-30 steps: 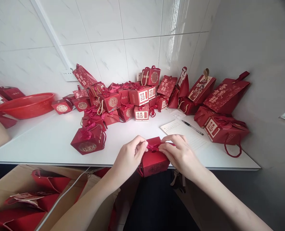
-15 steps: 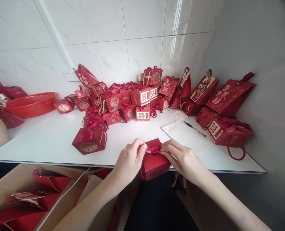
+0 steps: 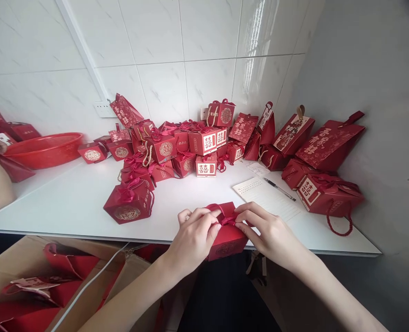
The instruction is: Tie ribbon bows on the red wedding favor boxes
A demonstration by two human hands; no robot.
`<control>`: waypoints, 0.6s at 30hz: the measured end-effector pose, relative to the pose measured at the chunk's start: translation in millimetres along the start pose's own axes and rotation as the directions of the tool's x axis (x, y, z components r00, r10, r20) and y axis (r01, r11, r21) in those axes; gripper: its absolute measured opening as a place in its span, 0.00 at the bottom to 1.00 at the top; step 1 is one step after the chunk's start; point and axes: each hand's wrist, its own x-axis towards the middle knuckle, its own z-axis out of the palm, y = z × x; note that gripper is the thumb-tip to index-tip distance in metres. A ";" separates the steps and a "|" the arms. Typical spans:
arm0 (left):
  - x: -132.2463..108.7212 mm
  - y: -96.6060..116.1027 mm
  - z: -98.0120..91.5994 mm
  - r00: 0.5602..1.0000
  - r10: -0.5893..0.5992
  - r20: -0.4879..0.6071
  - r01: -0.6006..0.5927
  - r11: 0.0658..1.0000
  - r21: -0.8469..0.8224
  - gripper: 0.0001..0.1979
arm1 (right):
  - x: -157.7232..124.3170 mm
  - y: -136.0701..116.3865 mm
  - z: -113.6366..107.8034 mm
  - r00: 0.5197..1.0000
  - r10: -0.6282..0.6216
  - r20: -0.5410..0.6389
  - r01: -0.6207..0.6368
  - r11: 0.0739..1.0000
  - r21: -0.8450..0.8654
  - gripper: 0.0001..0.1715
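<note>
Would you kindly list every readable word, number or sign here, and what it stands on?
"囍": white labels on the central stacked boxes and the far-right box.
"吾家有囍", last character less clear: large carton at right.
Too small or blurred: notepad writing, gold medallions, the held box's dark print, lettering on other boxes.

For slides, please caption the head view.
Left hand and right hand hold a crimson fabric ribbon atop a red cardboard box at the edge of a white table.
</note>
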 end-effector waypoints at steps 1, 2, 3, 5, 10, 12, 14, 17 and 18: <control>-0.4 -0.4 0.0 1.000 0.006 0.019 -0.006 1.000 0.004 0.11 | 0.0 0.4 -0.6 1.000 0.000 0.004 0.000 1.000 0.009 0.09; -0.7 -1.1 0.0 0.999 0.007 0.033 -0.006 1.000 -0.003 0.11 | 0.2 1.4 -1.4 1.000 -0.004 0.010 0.003 1.000 0.021 0.09; -0.9 -2.3 0.2 0.999 0.001 0.042 0.000 1.000 -0.017 0.11 | 0.7 2.9 -2.4 1.000 -0.012 0.018 0.011 0.999 0.037 0.09; -0.5 -6.0 0.9 0.998 -0.037 0.055 0.040 0.998 -0.055 0.10 | 2.6 7.5 -5.3 0.998 -0.047 0.044 0.043 0.996 0.082 0.08; 3.0 -17.8 3.8 0.976 -0.190 0.107 0.207 0.963 -0.173 0.11 | 13.1 22.5 -16.1 0.982 -0.115 0.147 0.082 0.972 0.218 0.10; 4.1 -20.3 4.7 0.967 -0.221 0.129 0.245 0.946 -0.210 0.12 | 17.5 27.4 -19.9 0.975 -0.117 0.188 0.069 0.968 0.242 0.09; 4.4 -20.7 5.2 0.963 -0.238 0.125 0.262 0.935 -0.238 0.12 | 20.3 31.1 -22.6 0.969 -0.124 0.213 0.070 0.967 0.244 0.09; 3.7 -18.8 4.9 0.961 -0.262 0.085 0.276 0.919 -0.283 0.12 | 19.3 32.5 -24.5 0.970 -0.115 0.212 0.069 0.975 0.211 0.09; 3.4 -17.8 4.5 0.960 -0.267 0.079 0.278 0.913 -0.299 0.11 | 17.5 31.3 -24.6 0.977 -0.092 0.193 0.055 0.981 0.188 0.09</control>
